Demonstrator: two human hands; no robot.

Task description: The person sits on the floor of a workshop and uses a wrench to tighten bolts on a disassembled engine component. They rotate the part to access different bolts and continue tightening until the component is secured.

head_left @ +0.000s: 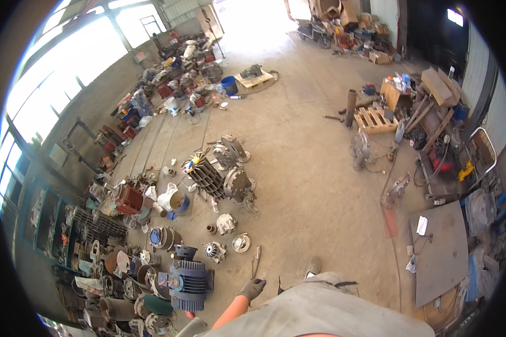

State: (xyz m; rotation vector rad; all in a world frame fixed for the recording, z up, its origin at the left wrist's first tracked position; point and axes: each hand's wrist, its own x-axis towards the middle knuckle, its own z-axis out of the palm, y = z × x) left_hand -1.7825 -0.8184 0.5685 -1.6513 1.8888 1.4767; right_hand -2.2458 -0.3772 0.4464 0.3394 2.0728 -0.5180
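My left hand (252, 288), in a dark grey glove, reaches out past the grey cloth of my clothing. Its fingers look closed at the lower end of a long thin metal tool (257, 259), whose exact kind is too small to make out. Left of the hand stands a blue finned electric motor (190, 285). Beyond the tool lie a round metal ring-shaped cover (241, 243), a small finned rotor (213, 250) and a pale metal housing (226, 223). My right hand does not show.
Large flanged pump parts (238, 184) and a ribbed metal block (206, 175) stand mid-floor. Metal parts crowd the left side. A flat metal plate (441, 253), a wooden pallet (375, 120) and a cable (396, 264) lie to the right. My shoe (314, 265) is on the concrete.
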